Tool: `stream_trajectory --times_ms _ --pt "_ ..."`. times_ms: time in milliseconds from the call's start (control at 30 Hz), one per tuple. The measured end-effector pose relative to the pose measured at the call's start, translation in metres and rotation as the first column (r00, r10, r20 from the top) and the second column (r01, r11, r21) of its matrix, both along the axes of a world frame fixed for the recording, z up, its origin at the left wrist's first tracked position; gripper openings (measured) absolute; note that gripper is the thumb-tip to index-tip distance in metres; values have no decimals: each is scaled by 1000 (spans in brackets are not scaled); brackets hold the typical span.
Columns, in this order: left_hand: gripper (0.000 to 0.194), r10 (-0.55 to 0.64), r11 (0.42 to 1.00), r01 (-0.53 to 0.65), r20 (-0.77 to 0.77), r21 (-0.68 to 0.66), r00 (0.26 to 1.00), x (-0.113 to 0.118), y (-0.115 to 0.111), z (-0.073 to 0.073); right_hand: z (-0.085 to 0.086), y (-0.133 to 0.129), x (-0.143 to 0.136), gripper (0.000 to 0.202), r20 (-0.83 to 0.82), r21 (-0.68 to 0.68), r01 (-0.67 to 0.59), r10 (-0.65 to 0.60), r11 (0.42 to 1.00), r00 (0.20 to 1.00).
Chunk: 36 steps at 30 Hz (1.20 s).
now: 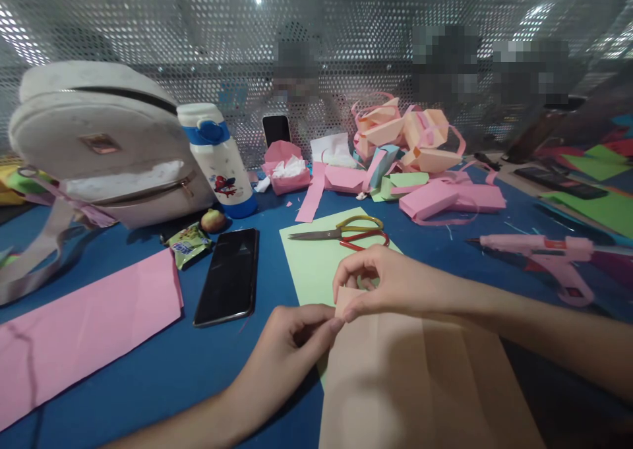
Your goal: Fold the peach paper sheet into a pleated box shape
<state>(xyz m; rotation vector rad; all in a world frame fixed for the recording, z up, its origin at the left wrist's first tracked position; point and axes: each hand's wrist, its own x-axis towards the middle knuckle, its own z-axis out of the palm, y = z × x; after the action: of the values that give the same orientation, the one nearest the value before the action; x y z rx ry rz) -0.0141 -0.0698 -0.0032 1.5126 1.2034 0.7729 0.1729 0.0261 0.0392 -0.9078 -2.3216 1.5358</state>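
Observation:
A sheet of peach paper (395, 376) with vertical crease lines lies in front of me, its far left corner bent up. My left hand (301, 337) pinches that corner between thumb and index finger from the left side. From the right, my right hand (376, 281) is closed on the same corner, thumb on the near face and fingers behind. Beneath the peach sheet is a light green sheet (309, 258). Scissors (341, 234) with yellow and red handles rest on it, just beyond my right hand.
Left are folded pink paper (99, 324), a black phone (228, 274), a snack packet (188, 244), a bottle (217, 162) and a white backpack (119, 146). Folded paper pieces (430, 139) pile up at the back. A pink glue gun (548, 254) lies right, before a perforated metal screen (208, 33).

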Motion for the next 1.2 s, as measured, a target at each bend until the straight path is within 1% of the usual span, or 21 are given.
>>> stream_trajectory --times_ms 67,133,300,367,433,500,533,567,600,667,700,733,767,800,867,933,967,1033,1133,1200 --pt "42 1 1000 -1 -9 1 1000 0 1 -1 -1 0 0 23 -12 -9 1 -2 1000 1000" --pt "43 4 1000 -4 -17 0 1000 -1 1 -3 -2 0 -1 21 -29 10 9 -8 1000 1000" --pt "42 6 999 -2 -92 43 996 -2 0 -6 -5 6 -3 6 -78 75 22 -16 997 997" --pt "40 -29 995 42 -138 94 990 -1 -1 -5 -7 9 -3 5 -81 83 16 -9 996 997" --pt "39 -47 980 86 -215 180 976 -2 -2 -6 -8 10 -3 4 -86 94 9 -1 996 996" --pt "38 -31 944 132 -316 303 948 -3 -1 -7 -9 11 -3 3 -97 118 4 7 993 995" --pt "37 -19 910 168 -368 379 930 -5 -1 -7 -10 12 -3 4 -104 133 5 9 991 995" --pt "35 -2 858 217 -419 467 908 -6 0 -7 -12 12 -3 4 -108 148 6 11 989 994" --pt "31 22 781 278 -469 559 883 -7 1 -7 -14 13 -2 5 -104 162 1 16 987 994" --pt "24 96 583 401 -550 707 830 -10 3 -5 -20 16 -2 7 -72 192 -30 45 981 996" --pt "21 136 488 450 -574 748 807 -11 5 -4 -24 18 -2 8 -50 211 -56 68 976 996" --pt "19 164 415 485 -587 770 793 -12 6 -3 -27 20 -2 9 -28 230 -85 94 969 995" --pt "19 168 370 510 -596 777 785 -14 7 -2 -30 21 -2 10 -11 250 -113 119 962 993" --pt "21 145 348 533 -606 771 782 -15 8 -3 -32 22 -2 11 -1 269 -135 141 954 990" --pt "29 45 348 577 -628 739 777 -19 11 -5 -34 23 -2 11 9 314 -162 168 935 986" --pt "33 -68 365 612 -636 701 769 -22 12 -10 -33 22 -3 12 26 369 -171 174 913 984" --pt "34 -107 374 618 -630 691 769 -23 13 -12 -32 22 -3 13 40 397 -177 175 901 984" --pt "33 -147 397 611 -610 685 779 -24 13 -14 -33 21 -4 14 74 456 -205 192 866 979" --pt "34 -172 428 611 -604 666 778 -23 12 -12 -39 20 -6 14 133 560 -268 235 784 963" --pt "35 -169 425 621 -616 658 769 -22 12 -8 -45 21 -6 14 166 610 -290 239 737 957"
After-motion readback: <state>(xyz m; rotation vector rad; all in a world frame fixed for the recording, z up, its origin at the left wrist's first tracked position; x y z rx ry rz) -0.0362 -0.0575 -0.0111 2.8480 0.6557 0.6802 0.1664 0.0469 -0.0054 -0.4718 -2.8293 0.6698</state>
